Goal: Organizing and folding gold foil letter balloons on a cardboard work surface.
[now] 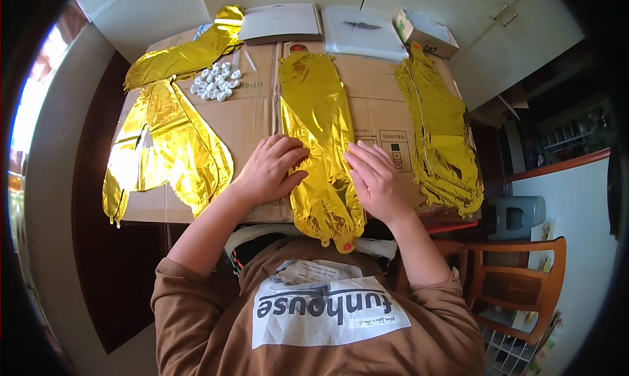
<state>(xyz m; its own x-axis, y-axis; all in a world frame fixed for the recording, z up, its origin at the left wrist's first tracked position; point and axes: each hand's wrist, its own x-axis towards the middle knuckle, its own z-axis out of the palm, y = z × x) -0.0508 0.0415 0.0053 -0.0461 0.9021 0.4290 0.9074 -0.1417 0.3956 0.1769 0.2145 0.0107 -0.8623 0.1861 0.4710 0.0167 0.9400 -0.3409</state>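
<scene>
A flat, uninflated gold foil balloon [317, 114] lies lengthwise before me, its near end hanging past the table edge toward my lap. My left hand [272, 169] rests at its left edge, fingers bent, with the thumb apart from them. On the opposite edge lies my right hand [375, 178], its fingers stretched out and touching the foil. Neither hand appears to grip it. More gold foil balloons [167, 147] are spread at the left, one reaching to the far side. At the right lies a stack of flat gold foil balloons [440, 133].
Flattened cardboard [255, 117] covers the table. Small white rounded pieces [215, 82] are piled at the far left. Along the back sit a white flat box [280, 21], a clear plastic bag [363, 32] and a small open carton [427, 32]. A wooden chair [511, 248] stands at the right.
</scene>
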